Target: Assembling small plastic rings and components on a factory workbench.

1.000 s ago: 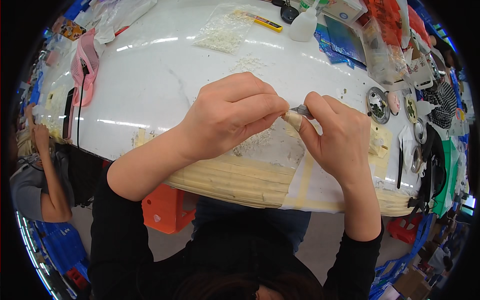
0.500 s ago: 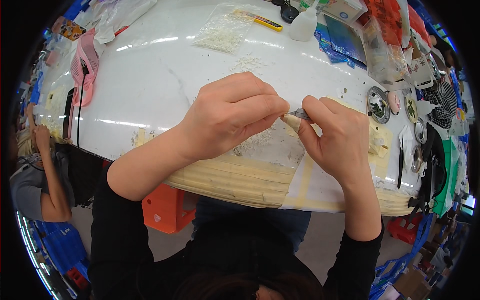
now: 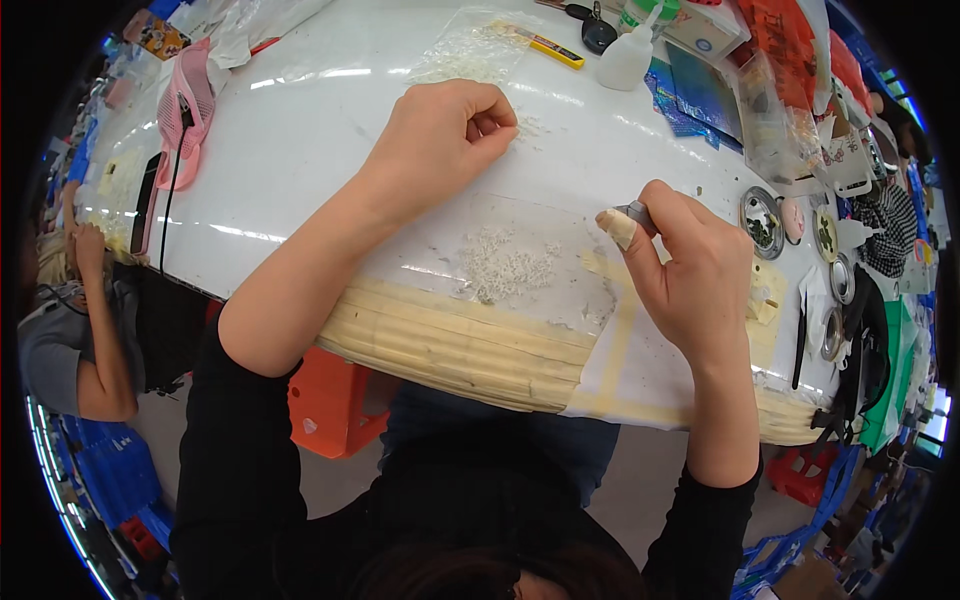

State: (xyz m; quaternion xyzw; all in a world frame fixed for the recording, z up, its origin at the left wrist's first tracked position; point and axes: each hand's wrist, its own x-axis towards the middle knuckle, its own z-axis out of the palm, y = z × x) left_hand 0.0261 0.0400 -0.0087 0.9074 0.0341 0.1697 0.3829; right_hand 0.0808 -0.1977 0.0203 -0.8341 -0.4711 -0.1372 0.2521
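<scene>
My left hand [image 3: 440, 140] is over the far middle of the table, thumb and fingertips drawn together in a pinch beside a few scattered white bits [image 3: 533, 130]. Anything between those fingertips is too small to make out. To the right, my right hand [image 3: 690, 260] grips a small grey tool [image 3: 636, 214], possibly a short blade, between thumb and curled fingers. Pale tape [image 3: 620, 229] wraps that thumb. Between and nearer than the hands, many tiny white bits [image 3: 505, 265] lie heaped on a clear sheet [image 3: 570, 298].
A yellow cutter [image 3: 553, 50], white squeeze bottle [image 3: 627, 60] and clear bag [image 3: 465, 55] lie at the back. Round metal tins [image 3: 762, 222] stand at right. A pink mesh case [image 3: 187, 110] lies left, with a cable. Tape covers the front edge [image 3: 460, 350]. Another person [image 3: 75, 340] sits left.
My left hand has moved away from the right one, leftward and farther across the table. My right hand keeps the grey tool and has shifted slightly right. The white heap is uncovered now.
</scene>
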